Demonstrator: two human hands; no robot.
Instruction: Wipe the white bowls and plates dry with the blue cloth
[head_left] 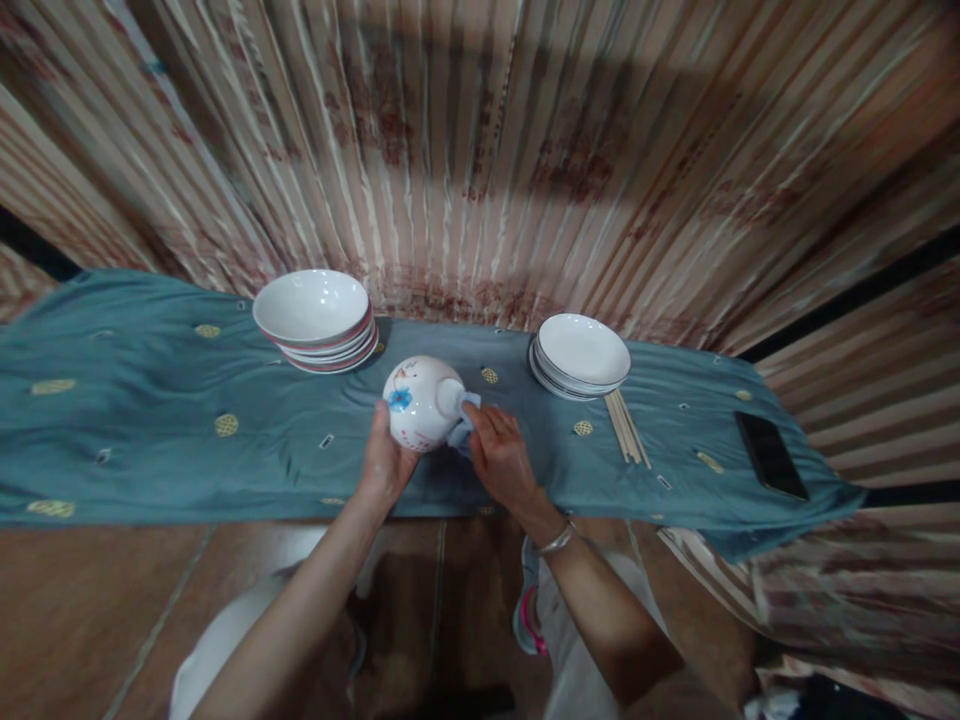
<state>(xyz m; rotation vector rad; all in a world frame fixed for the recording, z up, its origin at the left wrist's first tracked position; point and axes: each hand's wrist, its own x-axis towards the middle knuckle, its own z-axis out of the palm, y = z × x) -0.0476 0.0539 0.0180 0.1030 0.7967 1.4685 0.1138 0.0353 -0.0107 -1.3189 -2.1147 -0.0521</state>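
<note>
A white bowl [424,400] with a blue flower painted on its outside is tipped on its side over the table, its foot facing right. My left hand [386,465] grips the bowl's rim side from the left, thumb up along its edge. My right hand [501,455] pinches a light blue cloth [460,430] and presses it at the bowl's foot. Part of the cloth is hidden behind the right fingers. Behind and left of the bowl stands a stack of white bowls [315,310] with red rims.
A stack of white plates [583,350] with dark rims stands at the back right, several wooden chopsticks [627,428] beside it. Farther right lies a black phone [771,455]. A green-blue cloth [187,470] covers the narrow table; a pleated curtain [465,150] hangs behind.
</note>
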